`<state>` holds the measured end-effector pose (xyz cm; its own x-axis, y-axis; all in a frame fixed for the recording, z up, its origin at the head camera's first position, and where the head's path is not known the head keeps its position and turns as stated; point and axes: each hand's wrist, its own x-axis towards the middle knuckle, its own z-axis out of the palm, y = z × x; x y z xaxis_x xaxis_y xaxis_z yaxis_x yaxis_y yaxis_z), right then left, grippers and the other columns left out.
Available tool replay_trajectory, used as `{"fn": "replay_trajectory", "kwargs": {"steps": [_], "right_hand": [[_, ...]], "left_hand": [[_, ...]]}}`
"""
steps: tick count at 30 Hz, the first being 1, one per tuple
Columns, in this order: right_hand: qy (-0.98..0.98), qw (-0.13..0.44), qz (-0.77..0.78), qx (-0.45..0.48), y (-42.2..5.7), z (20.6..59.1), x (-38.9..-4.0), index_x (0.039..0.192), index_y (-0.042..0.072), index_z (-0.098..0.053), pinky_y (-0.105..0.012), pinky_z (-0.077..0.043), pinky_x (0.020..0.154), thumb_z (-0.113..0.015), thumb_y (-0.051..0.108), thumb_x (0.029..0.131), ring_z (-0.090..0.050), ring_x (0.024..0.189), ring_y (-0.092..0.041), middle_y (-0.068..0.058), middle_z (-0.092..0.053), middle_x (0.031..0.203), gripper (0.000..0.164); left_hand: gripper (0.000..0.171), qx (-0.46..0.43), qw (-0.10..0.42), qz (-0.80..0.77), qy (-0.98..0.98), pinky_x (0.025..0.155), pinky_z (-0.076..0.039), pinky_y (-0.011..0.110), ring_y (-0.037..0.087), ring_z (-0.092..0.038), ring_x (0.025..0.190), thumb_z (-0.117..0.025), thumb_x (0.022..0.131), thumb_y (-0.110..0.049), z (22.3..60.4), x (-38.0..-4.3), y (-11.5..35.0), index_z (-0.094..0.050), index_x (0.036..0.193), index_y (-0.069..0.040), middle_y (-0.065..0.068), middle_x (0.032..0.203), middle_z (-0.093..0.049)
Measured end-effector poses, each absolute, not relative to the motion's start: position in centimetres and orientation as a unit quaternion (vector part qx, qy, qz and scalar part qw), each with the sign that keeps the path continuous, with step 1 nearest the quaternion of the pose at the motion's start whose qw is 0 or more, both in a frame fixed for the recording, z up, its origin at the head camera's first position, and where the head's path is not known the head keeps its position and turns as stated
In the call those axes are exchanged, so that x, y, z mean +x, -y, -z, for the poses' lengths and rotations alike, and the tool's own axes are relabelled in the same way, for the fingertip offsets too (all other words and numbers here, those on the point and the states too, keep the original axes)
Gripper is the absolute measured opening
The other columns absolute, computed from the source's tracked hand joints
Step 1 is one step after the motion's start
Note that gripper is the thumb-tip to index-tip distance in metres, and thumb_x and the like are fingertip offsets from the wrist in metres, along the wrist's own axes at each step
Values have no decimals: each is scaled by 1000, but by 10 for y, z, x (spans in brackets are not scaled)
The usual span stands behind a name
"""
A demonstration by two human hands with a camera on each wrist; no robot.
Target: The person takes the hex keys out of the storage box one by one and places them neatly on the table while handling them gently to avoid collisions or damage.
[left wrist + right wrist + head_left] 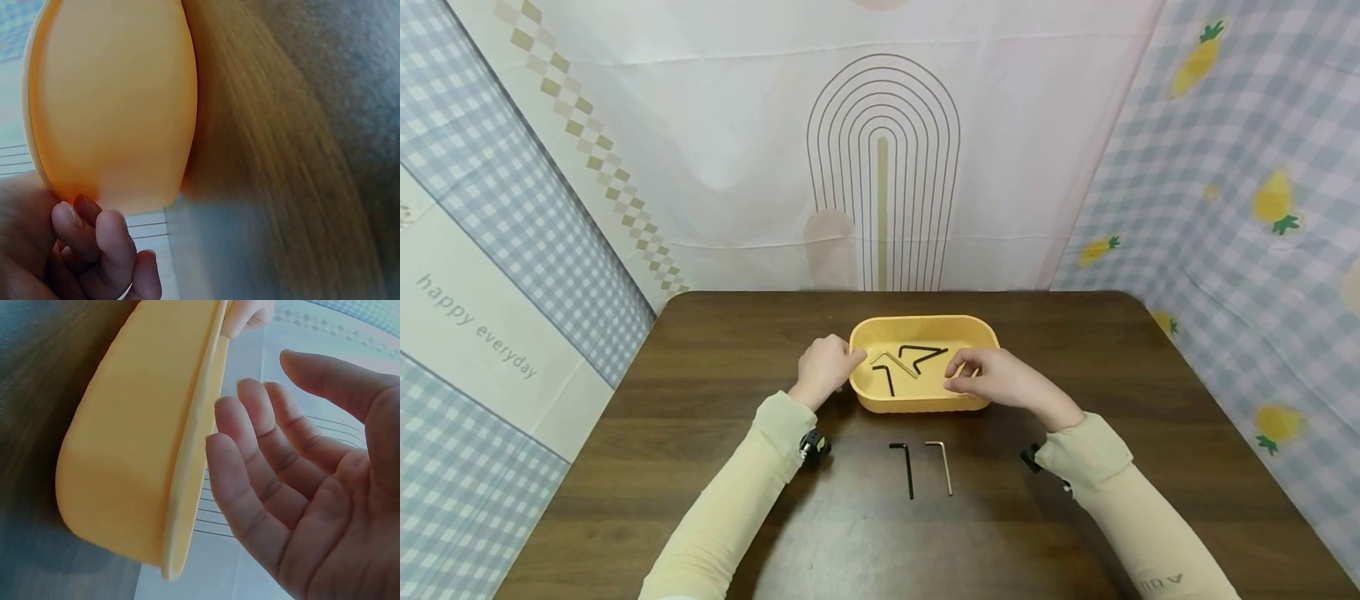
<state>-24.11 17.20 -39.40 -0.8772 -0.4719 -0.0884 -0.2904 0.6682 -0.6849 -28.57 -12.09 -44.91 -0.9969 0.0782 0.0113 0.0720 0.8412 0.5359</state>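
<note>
Your left hand [826, 372] pinched left rim of yellow tray [922, 405]; right hand [996, 377], fingers parted, empty, hung over right end. Hex keys [890, 382] lay inside, two loose keys [909, 473] on near counter [850, 546]. Steady rim, one-key pinch seemed best.

Bin [925, 406] on table [737, 333], near far edge, about mid-width. Four hex keys [901, 365] in bin, left half to middle. Before bin, toward table's near edge, two more side by side, apart: left key [909, 473], right key [946, 469]. Left hand [826, 367] at bin's left end, right hand [996, 377] over right end. Cloth [737, 167] behind table's far edge.
</note>
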Motion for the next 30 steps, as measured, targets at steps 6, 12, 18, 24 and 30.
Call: {"fn": "replay_trajectory", "kwargs": {"steps": [6, 12, 18, 24, 30], "right_hand": [[-897, 117, 353, -237, -164, 393, -254, 102, 10, -68, -33, -48, 65, -71, 25, 92, -61, 73, -17, -2, -66, 87, 18], [-897, 112, 333, -266, -155, 391, -264, 104, 8, -68, -33, -46, 66, -71, 23, 93, -57, 73, -15, -1, -66, 90, 18], [-898, 102, 321, -284, -147, 386, -273, 102, 4, -67, -32, -46, 66, -72, 17, 92, -59, 78, -17, -1, -67, 89, 17], [-904, 83, 300, -292, -143, 385, -283, 102, 2, -69, -33, -49, 73, -73, 14, 90, -63, 85, -16, 0, -69, 89, 18], [-909, 88, 264, -309, -139, 389, -290, 100, 4, -69, -33, -49, 74, -72, 14, 90, -61, 80, -13, 2, -67, 86, 15]], "left_hand": [[44, 39, 5, -282, -959, 44, -40, 32, 17, -57, 40, -54, 91, -36, 449, -286, 120, -53, 52, -16, 0, 42, -54], [44, 33, 8, -279, -960, 45, -42, 32, 17, -58, 40, -53, 92, -36, 450, -287, 121, -54, 53, -16, -1, 42, -54], [43, 32, 5, -279, -960, 45, -42, 33, 17, -57, 40, -54, 91, -36, 450, -286, 121, -54, 53, -15, 0, 43, -54], [43, 33, 5, -278, -960, 45, -42, 33, 17, -57, 40, -54, 91, -36, 451, -287, 121, -55, 54, -16, -1, 42, -54], [43, 33, 3, -282, -959, 44, -41, 32, 17, -57, 39, -54, 91, -35, 450, -287, 121, -54, 53, -15, -1, 41, -53]]}}
